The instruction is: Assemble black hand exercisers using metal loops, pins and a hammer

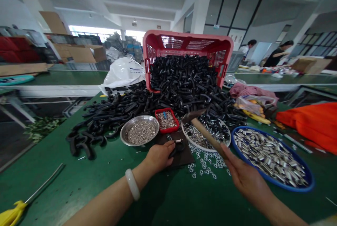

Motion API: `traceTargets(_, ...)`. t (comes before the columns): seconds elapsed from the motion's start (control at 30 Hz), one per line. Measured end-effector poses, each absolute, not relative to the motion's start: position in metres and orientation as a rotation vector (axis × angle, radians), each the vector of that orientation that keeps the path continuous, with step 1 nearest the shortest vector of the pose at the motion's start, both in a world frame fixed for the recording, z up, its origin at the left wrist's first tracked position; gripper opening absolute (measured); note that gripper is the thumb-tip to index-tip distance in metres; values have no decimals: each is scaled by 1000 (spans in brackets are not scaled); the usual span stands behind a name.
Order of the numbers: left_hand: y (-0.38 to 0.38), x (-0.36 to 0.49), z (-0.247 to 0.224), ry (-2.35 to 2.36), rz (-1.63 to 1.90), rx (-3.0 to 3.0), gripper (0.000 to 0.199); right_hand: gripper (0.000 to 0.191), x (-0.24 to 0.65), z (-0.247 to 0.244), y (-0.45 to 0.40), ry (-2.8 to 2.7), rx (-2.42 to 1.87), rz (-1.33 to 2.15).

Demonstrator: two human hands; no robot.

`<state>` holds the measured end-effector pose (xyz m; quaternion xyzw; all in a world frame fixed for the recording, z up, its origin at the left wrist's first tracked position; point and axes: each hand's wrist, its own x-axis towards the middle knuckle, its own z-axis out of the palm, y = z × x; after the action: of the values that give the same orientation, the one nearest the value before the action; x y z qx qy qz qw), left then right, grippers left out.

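Observation:
My right hand (243,173) grips the wooden handle of a hammer (207,135), its head raised over the white basin (185,133) of metal pins and black parts. Closed around a small black plastic part (179,146), my left hand (159,156) rests at a dark flat plate (185,157). A coiled spring and a metal pin show at that part; fingers hide the rest. Beyond this hand are a steel bowl (123,137) of small metal pieces and a red tray (177,127) of small fittings. Loose metal rings (207,170) lie right of the plate.
A red plastic crate (188,36) lies tipped toward me, spilling black curved parts (181,85) across the green table (105,187). At right stand a blue tray (310,184) of metal sleeves and orange cloth (313,122). A yellow-handled screwdriver (14,212) lies left. Two people work in the background.

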<state>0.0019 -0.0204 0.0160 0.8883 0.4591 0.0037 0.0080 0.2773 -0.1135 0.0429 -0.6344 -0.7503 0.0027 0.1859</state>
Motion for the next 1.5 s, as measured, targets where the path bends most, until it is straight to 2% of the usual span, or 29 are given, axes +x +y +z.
traceTargets(0.1,-19,2,18,1433,3,2786,55,44,283,42,-108,-2310,-1814,145)
traceTargets(0.2,-17,-1,19,1390,18,2788,54,44,282,57,-107,-2270,-1770,255)
traceTargets(0.3,-15,-8,18,1330,77,2746,57,48,271,71,-112,-2113,-1735,200)
traceTargets(0.43,-13,-16,16,1537,162,2570,73,50,260,55,-114,-2109,-1693,63)
traceTargets(0.6,-11,-20,15,1558,156,2510,64,46,256,43,-109,-2359,-1661,241)
traceTargets(0.77,-8,-21,12,1562,198,2503,65,51,250,48,-108,-2241,-1670,61)
traceTargets(0.9,-8,-20,10,1593,213,2495,63,46,254,46,-104,-2401,-1729,103)
traceTargets(1.1,-9,-22,12,1572,210,2519,63,49,250,45,-116,-2242,-1736,72)
traceTargets(1.3,-12,-16,15,1602,206,2464,63,44,262,38,-113,-2209,-1767,462)
traceTargets(1.5,-66,-56,22,1756,415,2236,58,58,297,38,-103,-1483,-1906,880)
